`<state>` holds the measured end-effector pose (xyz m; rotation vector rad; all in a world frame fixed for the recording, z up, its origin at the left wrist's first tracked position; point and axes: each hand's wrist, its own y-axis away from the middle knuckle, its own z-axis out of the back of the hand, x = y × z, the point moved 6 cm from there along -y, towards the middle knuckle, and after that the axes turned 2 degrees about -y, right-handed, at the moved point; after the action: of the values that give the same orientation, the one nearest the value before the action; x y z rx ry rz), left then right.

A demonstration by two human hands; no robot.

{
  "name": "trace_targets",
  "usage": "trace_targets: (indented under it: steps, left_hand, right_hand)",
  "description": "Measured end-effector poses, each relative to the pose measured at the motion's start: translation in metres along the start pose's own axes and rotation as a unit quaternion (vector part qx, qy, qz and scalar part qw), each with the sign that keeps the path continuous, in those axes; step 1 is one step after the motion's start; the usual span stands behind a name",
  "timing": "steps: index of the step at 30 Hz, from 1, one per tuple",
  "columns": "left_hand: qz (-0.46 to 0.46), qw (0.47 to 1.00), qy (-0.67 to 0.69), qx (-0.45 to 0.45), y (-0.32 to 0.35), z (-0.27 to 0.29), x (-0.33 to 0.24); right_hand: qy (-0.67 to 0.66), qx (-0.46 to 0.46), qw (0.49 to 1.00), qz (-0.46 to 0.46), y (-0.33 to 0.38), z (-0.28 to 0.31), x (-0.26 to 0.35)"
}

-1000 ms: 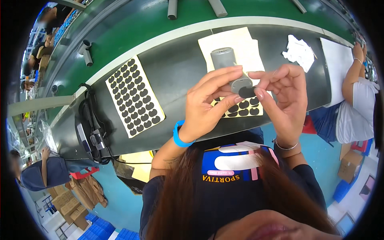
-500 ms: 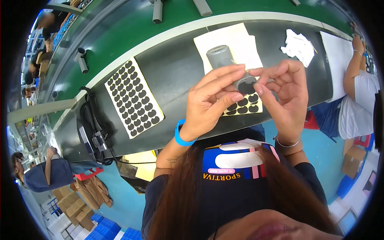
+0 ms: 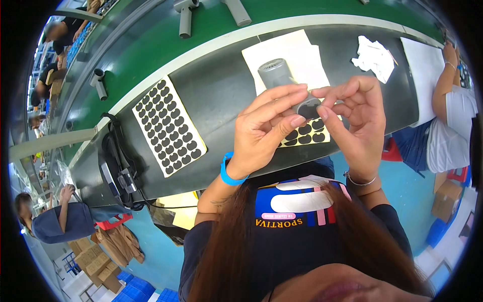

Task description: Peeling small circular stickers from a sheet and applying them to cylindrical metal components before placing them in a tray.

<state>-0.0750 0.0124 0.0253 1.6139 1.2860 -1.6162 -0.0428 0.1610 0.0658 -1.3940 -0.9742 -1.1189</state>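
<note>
A grey hair-dryer-shaped housing (image 3: 276, 74) has its vented barrel over white paper, its handle pointing toward me. My left hand (image 3: 264, 118) is closed round that handle, fingers and thumb on either side. At the handle's end shows a black sticker or cap face (image 3: 307, 107). The thumb and index finger of my right hand (image 3: 354, 113) pinch at the rim of this end, touching the black face; its other fingers are curled. Beneath the hands lies a sheet of black stickers (image 3: 305, 133), partly hidden by them.
Another sticker sheet (image 3: 168, 126) lies left on the dark table (image 3: 216, 90), near a black strapped device (image 3: 118, 168). White sheets (image 3: 282, 48) and crumpled paper (image 3: 375, 58) lie farther back. Grey housings (image 3: 236, 12) sit on the green belt (image 3: 146, 45). Co-workers are at both sides.
Grey housings on the green belt have shifted left. The handle end has tilted slightly between my hands, which keep nearly the same place. The co-worker's hand at left has moved.
</note>
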Motion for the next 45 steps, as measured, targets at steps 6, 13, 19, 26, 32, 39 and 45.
trace_targets:
  steps: [6, 13, 19, 26, 32, 39, 45]
  left_hand:
    - [0.002, 1.0, 0.017, -0.006, -0.0001, 0.0, 0.0]
    - [0.006, 0.999, 0.035, 0.005, -0.0023, 0.0003, 0.0005]
    - [0.01, 0.999, 0.046, 0.017, -0.003, 0.0005, 0.0002]
    - [0.004, 0.999, 0.046, 0.016, -0.0032, -0.0001, 0.0014]
    - [0.004, 0.998, 0.055, 0.018, -0.0029, -0.0007, 0.0014]
    - [0.007, 0.999, 0.037, 0.013, -0.0021, -0.0006, 0.0003]
    - [0.006, 0.999, 0.044, 0.001, -0.0017, -0.0009, -0.0006]
  right_hand:
    - [0.013, 0.003, 1.0, 0.002, -0.0001, -0.0011, 0.0008]
    - [-0.028, 0.002, 1.0, -0.01, -0.0025, 0.0024, 0.0]
    - [-0.021, 0.009, 1.0, -0.014, -0.0032, 0.0027, 0.0008]
    - [-0.003, 0.013, 1.0, -0.008, -0.0033, 0.0013, 0.0026]
    - [0.011, 0.016, 1.0, 0.007, -0.0035, 0.0007, 0.0023]
    - [0.021, 0.011, 1.0, -0.005, -0.0024, -0.0006, 0.0037]
    - [0.063, 0.016, 0.998, 0.009, -0.003, -0.0023, 0.0068]
